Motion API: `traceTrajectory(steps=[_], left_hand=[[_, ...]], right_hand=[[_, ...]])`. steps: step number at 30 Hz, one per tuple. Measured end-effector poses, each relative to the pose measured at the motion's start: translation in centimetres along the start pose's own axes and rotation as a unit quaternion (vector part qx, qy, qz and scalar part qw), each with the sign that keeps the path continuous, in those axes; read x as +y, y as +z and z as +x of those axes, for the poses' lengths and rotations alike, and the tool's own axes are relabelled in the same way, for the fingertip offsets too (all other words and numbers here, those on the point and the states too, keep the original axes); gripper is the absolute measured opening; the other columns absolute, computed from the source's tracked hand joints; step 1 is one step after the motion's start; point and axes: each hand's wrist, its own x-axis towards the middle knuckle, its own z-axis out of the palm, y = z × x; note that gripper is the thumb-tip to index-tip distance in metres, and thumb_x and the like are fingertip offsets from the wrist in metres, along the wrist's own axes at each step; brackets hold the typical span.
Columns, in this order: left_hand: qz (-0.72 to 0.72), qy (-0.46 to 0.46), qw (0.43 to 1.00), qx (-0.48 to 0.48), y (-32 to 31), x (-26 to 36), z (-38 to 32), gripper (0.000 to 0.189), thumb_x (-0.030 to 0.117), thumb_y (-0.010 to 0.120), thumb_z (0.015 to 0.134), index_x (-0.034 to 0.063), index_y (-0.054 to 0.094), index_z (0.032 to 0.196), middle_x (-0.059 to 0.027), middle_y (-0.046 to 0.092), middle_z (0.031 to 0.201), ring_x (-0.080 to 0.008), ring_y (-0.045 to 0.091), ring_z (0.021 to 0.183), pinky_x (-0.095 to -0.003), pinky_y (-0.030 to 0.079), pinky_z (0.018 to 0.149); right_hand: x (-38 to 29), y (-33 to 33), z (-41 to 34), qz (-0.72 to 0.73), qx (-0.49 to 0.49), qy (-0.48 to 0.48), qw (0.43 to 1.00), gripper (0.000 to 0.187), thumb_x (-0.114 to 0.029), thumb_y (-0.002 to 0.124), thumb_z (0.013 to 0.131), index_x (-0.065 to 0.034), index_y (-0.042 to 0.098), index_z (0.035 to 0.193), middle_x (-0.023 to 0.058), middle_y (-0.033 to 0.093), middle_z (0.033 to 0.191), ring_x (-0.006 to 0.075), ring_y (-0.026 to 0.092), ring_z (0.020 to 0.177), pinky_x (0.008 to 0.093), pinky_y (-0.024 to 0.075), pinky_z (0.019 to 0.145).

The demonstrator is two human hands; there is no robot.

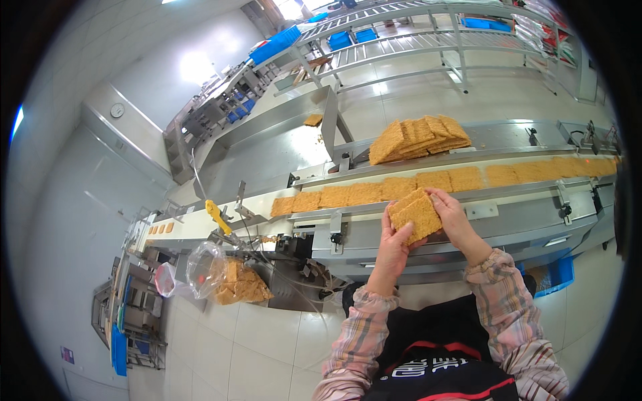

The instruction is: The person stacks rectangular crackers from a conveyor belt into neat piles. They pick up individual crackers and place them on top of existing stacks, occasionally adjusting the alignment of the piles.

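Between my two hands is a small stack of square golden crispy cakes (417, 214), held above the near rail of a conveyor. My left hand (393, 245) grips the left and lower side, its thumb across the top piece. On the right edge, my right hand (453, 215) pinches the stack with thumb and fingers. Just beyond my hands, a row of similar square cakes (363, 193) lies along the pale conveyor belt (261, 208). Past the far rail, a slanted pile of the cakes (419, 138) rests on a metal ledge.
A steel tray table (271, 143) with one loose cake (313, 120) stands beyond the belt. At the left are a yellow-handled tool (217, 216) and a clear plastic bag of cake pieces (241, 283). A blue crate (554, 275) sits low at right. Roller racks (381, 52) stand behind.
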Motion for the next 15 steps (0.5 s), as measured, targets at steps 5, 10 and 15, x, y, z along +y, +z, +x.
traceTrajectory(steps=[5,10,15], left_hand=[[0.081,0.091,0.991,-0.048,-0.2,-0.9,2.2,0.071,-0.004,0.064,0.084,0.0199,0.029,0.140,-0.0062,0.048,0.128,-0.0190,0.055,0.113,-0.0334,0.052,0.090],[0.225,0.141,0.958,-0.105,-2.6,0.8,3.0,0.069,-0.012,0.066,0.078,0.0157,0.034,0.132,-0.0012,0.049,0.113,-0.0123,0.052,0.105,-0.0266,0.050,0.085],[0.198,0.144,0.958,-0.152,-5.4,0.6,3.0,0.068,-0.012,0.069,0.074,0.0142,0.039,0.130,0.0011,0.048,0.113,-0.0099,0.050,0.107,-0.0263,0.047,0.090]], right_hand=[[-0.2,-1.3,0.7,-0.025,-0.003,0.031,0.999,0.033,-0.017,0.047,0.100,0.0003,0.055,0.127,0.0043,0.065,0.099,0.0095,0.058,0.085,0.0242,0.0481,0.078],[-1.0,-2.3,0.7,-0.050,-0.091,-0.057,0.993,0.030,-0.010,0.049,0.098,0.0026,0.056,0.124,0.0042,0.065,0.105,0.0089,0.058,0.093,0.0234,0.0465,0.083],[1.3,-2.2,-0.3,-0.048,-0.114,-0.008,0.992,0.028,-0.011,0.052,0.097,0.0033,0.059,0.120,0.0032,0.064,0.106,0.0085,0.057,0.093,0.0221,0.0457,0.082]])
